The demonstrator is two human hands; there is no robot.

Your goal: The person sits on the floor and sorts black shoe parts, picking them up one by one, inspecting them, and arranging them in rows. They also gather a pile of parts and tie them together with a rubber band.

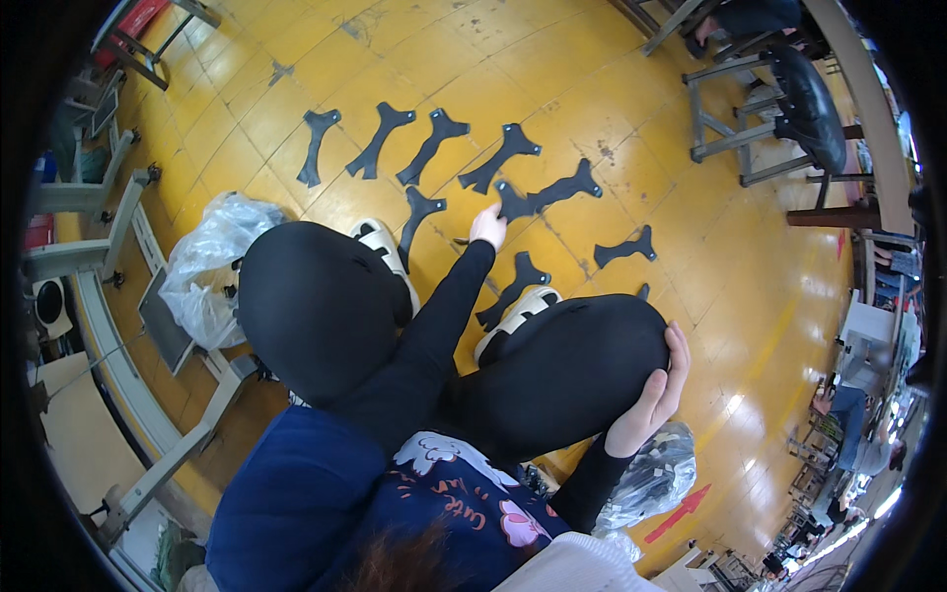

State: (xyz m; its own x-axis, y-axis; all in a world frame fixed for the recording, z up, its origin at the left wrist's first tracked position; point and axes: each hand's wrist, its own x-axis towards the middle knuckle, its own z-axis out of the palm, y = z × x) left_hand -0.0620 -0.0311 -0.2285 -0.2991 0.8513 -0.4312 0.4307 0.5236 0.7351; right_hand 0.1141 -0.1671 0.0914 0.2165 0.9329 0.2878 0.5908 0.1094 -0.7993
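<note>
1. Yellow tiled floor (730, 326); at least nine black pieces (505, 156) lie on it.
2. Left hand (488, 227) at one piece; can't tell if fingers grip.
3. Right hand (651, 397) rests on right knee (602, 355), fingers extended.
4. Two plastic bags (212, 266).

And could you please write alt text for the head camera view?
A person's left hand reaches down to dark, forked pieces spread across a yellow tiled floor, while the right hand rests on the right knee. A clear plastic bag sits on each side.
</note>
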